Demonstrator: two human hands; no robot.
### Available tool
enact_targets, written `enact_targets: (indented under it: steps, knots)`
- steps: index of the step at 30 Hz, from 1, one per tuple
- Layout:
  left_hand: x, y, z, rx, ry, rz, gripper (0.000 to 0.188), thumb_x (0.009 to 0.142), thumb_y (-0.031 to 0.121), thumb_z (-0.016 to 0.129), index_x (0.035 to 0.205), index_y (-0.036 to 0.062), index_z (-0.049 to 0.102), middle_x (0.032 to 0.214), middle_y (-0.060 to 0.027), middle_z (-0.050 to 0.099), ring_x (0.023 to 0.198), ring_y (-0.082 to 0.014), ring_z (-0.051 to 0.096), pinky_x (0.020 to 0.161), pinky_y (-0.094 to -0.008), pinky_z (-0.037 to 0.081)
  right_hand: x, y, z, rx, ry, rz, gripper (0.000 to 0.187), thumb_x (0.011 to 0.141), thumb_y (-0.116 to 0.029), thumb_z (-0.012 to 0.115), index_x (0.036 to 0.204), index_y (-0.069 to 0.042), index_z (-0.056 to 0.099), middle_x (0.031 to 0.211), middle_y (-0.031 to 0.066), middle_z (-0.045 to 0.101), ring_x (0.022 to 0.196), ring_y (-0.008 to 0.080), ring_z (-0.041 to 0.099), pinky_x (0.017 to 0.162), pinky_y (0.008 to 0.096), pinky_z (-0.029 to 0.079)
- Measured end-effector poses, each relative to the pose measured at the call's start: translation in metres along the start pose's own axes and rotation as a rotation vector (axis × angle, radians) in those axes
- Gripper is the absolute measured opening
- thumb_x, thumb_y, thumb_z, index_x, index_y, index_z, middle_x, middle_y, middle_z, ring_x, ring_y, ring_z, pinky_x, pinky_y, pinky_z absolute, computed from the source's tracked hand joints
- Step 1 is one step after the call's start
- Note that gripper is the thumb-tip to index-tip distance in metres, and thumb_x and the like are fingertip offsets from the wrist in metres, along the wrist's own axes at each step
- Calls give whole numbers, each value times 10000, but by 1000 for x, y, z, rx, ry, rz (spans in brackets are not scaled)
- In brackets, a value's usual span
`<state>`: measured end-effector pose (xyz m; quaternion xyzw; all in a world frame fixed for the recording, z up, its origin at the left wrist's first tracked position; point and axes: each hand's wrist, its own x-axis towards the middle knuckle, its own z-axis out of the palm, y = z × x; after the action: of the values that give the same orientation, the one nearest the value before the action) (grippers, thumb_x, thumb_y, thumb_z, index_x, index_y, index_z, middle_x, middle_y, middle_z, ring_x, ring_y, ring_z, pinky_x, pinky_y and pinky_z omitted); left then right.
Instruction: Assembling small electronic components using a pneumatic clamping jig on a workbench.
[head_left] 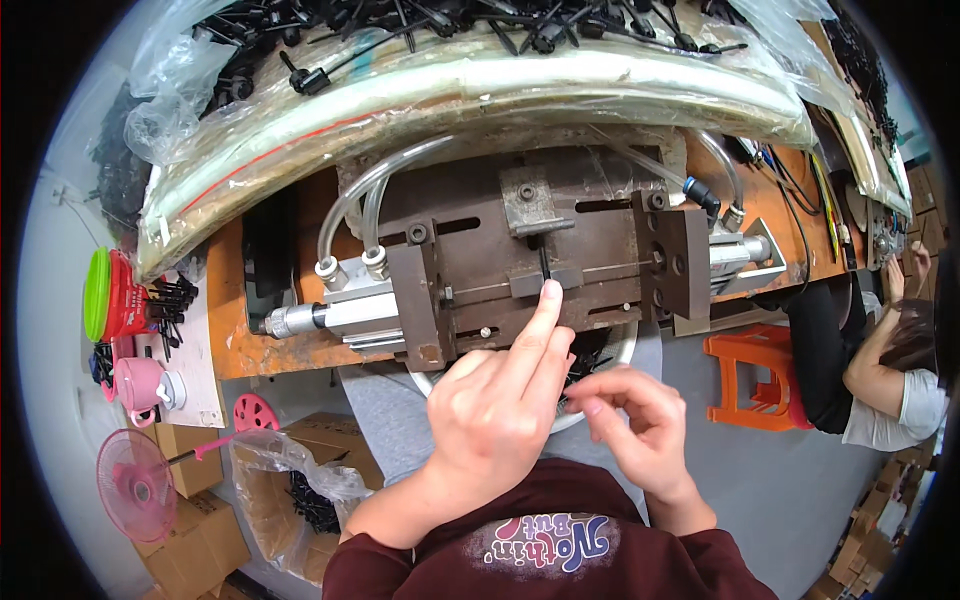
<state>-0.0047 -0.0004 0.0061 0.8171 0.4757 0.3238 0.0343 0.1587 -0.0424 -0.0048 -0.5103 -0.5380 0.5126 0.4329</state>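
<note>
My left hand [497,405] reaches over the near side of a brown metal clamping fixture [610,235]. Its index finger is stretched out, the tip at the near end of a slim black rod-like part [545,262] lying in a small central block [525,284]. The other fingers of that hand are partly bent, with nothing visible in them. Lower and to the right, my right hand [640,425] hovers with loosely curled fingers, thumb and index slightly apart. I see nothing held there. Beneath both hands, a round white basket [627,352] with black parts is partly hidden.
Air cylinders [365,315] with clear hoses [345,195] flank the fixture on an orange bench [235,330]. Black parts [550,25] pile up behind a plastic-wrapped raised edge [480,80]. At left stand a pink fan [140,485] and cartons; at right, an orange stool [745,350] and another person [890,385].
</note>
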Motion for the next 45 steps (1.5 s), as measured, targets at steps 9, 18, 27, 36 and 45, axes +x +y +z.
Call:
enact_targets:
  steps: [9,18,27,36,45]
  knots:
    - [-3,0,-1,13,7,-18,223,690,119,770,894,67,698,1138,-78,681,502,-127,558,472,-241,405,20,-34,-3,-124,39,-286,164,785,96,617,900,7,692,796,78,676,616,100,573,536,223,441]
    - [-5,-4,-2,-14,29,9,236,678,109,777,894,61,693,1154,-86,673,507,-135,559,487,-234,423,139,-99,-15,-844,377,-1063,244,725,87,606,920,-53,650,886,65,644,709,199,590,598,299,471]
    - [-42,-1,-21,-271,-173,126,346,700,192,791,1013,80,696,1206,-73,652,494,-116,528,476,-221,430,231,-140,-10,-1567,-114,-1223,184,783,-54,601,961,-71,643,939,59,632,879,241,656,713,341,549]
    - [-54,-4,-30,-278,-191,105,478,710,243,799,1148,94,680,1172,-59,671,544,-101,583,513,-208,470,239,-142,-8,-1372,-222,-1092,222,752,-18,664,969,-64,663,956,97,638,882,291,659,766,395,543]
    - [-52,-4,-29,-312,-153,170,451,706,218,802,1123,90,691,1124,-53,690,577,-102,597,533,-210,475,238,-152,-32,-757,-224,-718,225,891,-85,601,1108,-67,654,813,6,626,651,64,570,584,226,489]
